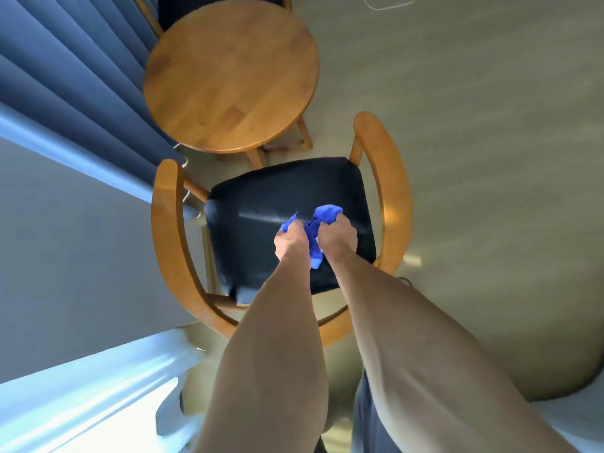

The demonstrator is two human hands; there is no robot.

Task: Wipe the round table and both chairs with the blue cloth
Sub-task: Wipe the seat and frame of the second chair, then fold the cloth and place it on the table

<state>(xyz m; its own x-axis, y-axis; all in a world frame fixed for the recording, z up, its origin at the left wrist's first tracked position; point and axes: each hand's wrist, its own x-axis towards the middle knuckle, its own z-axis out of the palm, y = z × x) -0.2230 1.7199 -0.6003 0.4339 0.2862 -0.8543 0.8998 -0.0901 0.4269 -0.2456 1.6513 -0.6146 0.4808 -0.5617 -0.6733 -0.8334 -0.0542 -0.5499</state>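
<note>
Head view: both hands bunch crumpled blue cloth [313,235] above chair seat [261,204].

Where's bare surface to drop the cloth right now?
Round table top shows nothing on it. On the near chair, the seat's left part beside the left armrest is bare. The middle right is crowded: left hand and right hand grip the blue cloth there.

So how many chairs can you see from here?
2. The near chair sits right below, both hands gripping the blue cloth over its dark seat. The far chair is only a sliver behind the round table, mostly hidden.
</note>
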